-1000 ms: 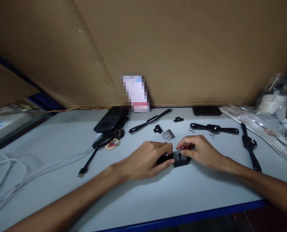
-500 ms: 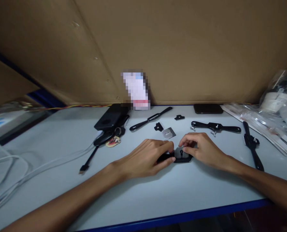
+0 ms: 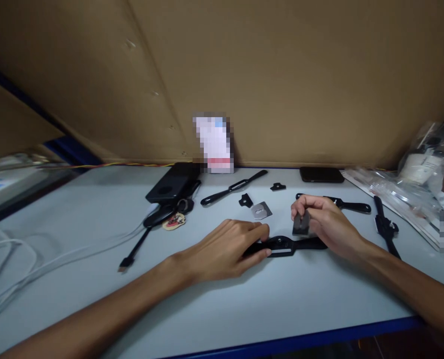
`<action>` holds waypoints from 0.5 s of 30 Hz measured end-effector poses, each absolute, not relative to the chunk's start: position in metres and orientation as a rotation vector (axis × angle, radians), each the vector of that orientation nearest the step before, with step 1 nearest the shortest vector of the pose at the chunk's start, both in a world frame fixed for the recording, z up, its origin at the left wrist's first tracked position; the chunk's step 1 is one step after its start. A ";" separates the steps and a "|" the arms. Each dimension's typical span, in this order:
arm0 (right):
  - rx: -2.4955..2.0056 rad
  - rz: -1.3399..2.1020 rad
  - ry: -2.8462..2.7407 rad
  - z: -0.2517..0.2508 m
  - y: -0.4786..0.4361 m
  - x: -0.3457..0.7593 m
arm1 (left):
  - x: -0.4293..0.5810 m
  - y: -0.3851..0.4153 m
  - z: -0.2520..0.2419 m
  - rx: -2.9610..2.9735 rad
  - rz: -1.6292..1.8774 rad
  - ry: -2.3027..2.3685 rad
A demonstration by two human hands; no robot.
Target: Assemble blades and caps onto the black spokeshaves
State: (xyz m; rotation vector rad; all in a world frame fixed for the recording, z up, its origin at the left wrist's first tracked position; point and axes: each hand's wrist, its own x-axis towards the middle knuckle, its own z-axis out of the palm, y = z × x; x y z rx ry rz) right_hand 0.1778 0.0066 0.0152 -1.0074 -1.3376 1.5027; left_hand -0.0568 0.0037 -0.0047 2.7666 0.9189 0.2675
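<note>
My left hand (image 3: 231,249) grips the left end of a black two-handled tool body (image 3: 283,247) lying on the grey table. Its middle has a slot and a raised part. My right hand (image 3: 324,219) pinches a dark metal blade plate (image 3: 301,224) just above the right handle of that body, apart from its middle. Behind lie a second blade plate (image 3: 261,211), two small black caps (image 3: 245,200) (image 3: 277,186) and another black tool body (image 3: 236,186). A further body (image 3: 352,205) is partly hidden behind my right hand.
An assembled black tool (image 3: 385,224) lies at the right, near plastic bags (image 3: 401,192). A dark phone (image 3: 322,175) and a blurred upright object (image 3: 216,144) stand or lie at the back. A black box (image 3: 173,183) and white cables (image 3: 23,279) are left.
My right hand has lifted the blade plate off the middle of the tool body and moved it right and up, baring the slot. My left hand has kept its hold.
</note>
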 end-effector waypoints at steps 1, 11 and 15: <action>-0.993 1.533 -1.301 0.013 0.007 0.177 | -0.057 0.004 -0.005 2.769 0.275 0.916; -0.977 1.739 -1.153 0.012 0.005 0.176 | -0.056 0.003 -0.003 2.765 0.271 0.907; -1.012 1.788 -1.104 0.015 0.007 0.179 | -0.058 0.004 -0.001 2.779 0.229 0.879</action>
